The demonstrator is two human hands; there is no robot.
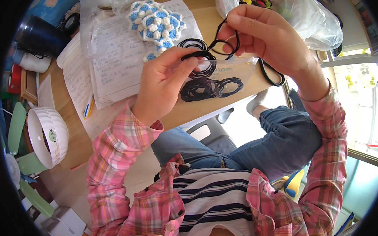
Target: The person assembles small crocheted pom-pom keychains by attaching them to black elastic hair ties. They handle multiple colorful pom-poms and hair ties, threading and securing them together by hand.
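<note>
Between thumb and fingers, my left hand [167, 80] pinches a bundle of black elastic hair ties [210, 65]. My right hand [259, 32], up and to the right, holds a black loop [236, 41] that runs to the bundle. More black bands [199, 90] lie in a clear plastic bag [246, 68] on the wooden table, just below the hands. Another black band [271, 74] hangs near my right wrist at the table edge. A blue and white crocheted piece [159, 25] rests on handwritten papers [115, 61] beyond my left hand.
Pens [89, 107] lie on the papers. At the left are a white ribbed bowl [49, 137], a green-bladed fan [14, 167], a dark cylindrical container [42, 35] and a white jar [36, 62]. A clear plastic bag [316, 25] with colourful items stands at the upper right.
</note>
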